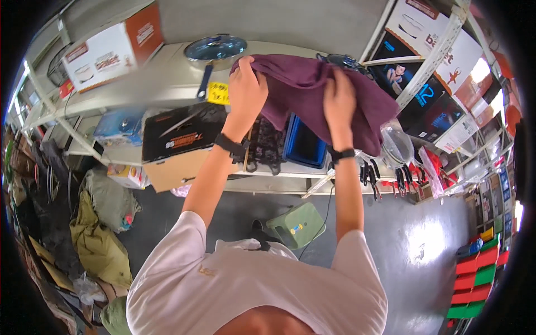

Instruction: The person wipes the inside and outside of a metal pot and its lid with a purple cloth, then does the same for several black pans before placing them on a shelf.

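Note:
A dark purple cloth (293, 81) hangs in folds between my hands, above the front of a white shelf (167, 96). My left hand (249, 90) is closed on the cloth's left end, thumb on top. My right hand (340, 98), slightly blurred, lies against the cloth's right part; whether its fingers grip it cannot be told. Left of the cloth stands a frying pan with a blue-tinted glass lid (215, 48), its dark blue handle (204, 81) pointing towards me beside a yellow tag (218, 93). Another lidded pan (341, 60) is partly hidden behind the cloth.
On the lower shelf are a black box (180, 134), blue plastic trays (303, 144) and several pans with black handles. Printed cartons (100, 56) stand at the left; more boxes (423, 92) are stacked at the right. A green stool (298, 226) stands on the floor, with a cable across it.

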